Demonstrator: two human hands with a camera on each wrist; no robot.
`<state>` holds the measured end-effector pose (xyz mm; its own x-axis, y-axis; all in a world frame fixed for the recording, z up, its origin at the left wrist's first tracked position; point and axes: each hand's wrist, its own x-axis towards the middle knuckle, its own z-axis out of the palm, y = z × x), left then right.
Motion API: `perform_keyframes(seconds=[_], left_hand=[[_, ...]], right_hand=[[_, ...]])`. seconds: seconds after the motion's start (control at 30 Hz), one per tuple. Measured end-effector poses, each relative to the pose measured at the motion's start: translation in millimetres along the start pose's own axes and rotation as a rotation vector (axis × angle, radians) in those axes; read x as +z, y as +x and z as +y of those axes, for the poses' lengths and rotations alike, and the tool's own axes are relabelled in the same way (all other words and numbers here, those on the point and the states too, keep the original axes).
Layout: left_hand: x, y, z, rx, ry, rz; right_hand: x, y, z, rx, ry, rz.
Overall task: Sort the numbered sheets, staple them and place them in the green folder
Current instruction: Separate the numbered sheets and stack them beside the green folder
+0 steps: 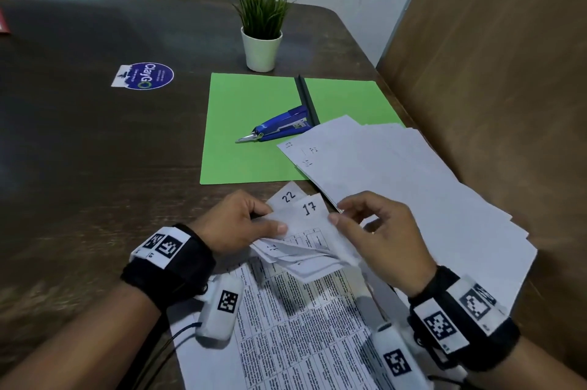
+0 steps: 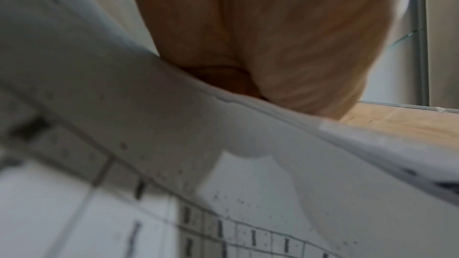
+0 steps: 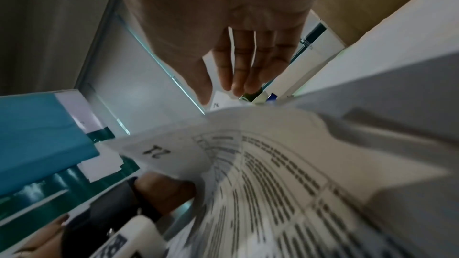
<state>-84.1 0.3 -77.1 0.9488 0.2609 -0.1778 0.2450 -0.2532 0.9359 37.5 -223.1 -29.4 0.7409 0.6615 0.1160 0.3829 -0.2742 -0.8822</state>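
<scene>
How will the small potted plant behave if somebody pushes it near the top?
The potted plant probably tips rather than slides: its white pot looks narrow and tall, with grass rising high above. It seems light, maybe plastic. Pushed low, it likely slides on the smooth table.

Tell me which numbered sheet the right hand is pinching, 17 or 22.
The sheet marked 17: the right hand pinches its edge, in front of the sheet marked 22, whose corner shows behind it beside the left hand.
</scene>
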Motion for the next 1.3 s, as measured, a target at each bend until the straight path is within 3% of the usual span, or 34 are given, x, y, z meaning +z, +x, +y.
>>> perform_keyframes(seconds=[0.1,0.33,0.47,0.67,0.83,0.9,1.0,1.07,1.13,1.3], left_hand=[[0.7,-2.3,5.0,0.001,-0.034,0.033],[-0.3,-4.8,10.1,-0.038,-0.076,0.055],[-2.9,-3.5,9.5,-0.025,-0.047,0.024],[-7.9,-3.4,8.9,-0.065,0.059,-0.045],[-10.1,-4.3,11.4,-0.088,0.088,-0.057],[-9.4,-4.1,12.0,-0.097,0.097,-0.057],[-9.4,-3.5,11.6,-0.089,0.099,-0.056],[-9.3,-2.9,12.0,-0.079,0.110,-0.058],[-9.2,-2.5,10.5,-0.088,0.114,-0.050],[-9.7,-2.3,6.5,-0.073,0.110,-0.047]], right_hand=[[11.8,-5.7,1.0,0.038,-0.037,-0.077],[24.3,-15.2,6.5,0.067,0.067,-0.048],[19.8,-16.8,8.8,0.069,0.010,-0.089],[10.0,-17.4,-1.1,-0.098,-0.050,0.006],[-13.6,-2.8,-11.1,-0.076,0.014,0.182],[-29.1,0.2,-12.5,-0.024,-0.028,0.067],[-52.8,0.1,-8.0,0.145,-0.258,-0.406],[-64.0,-3.8,-2.0,0.230,-0.355,-0.560],[-70.5,-3.5,1.6,0.214,-0.384,-0.490],[-97.6,16.2,-8.3,0.062,-0.170,0.111]])
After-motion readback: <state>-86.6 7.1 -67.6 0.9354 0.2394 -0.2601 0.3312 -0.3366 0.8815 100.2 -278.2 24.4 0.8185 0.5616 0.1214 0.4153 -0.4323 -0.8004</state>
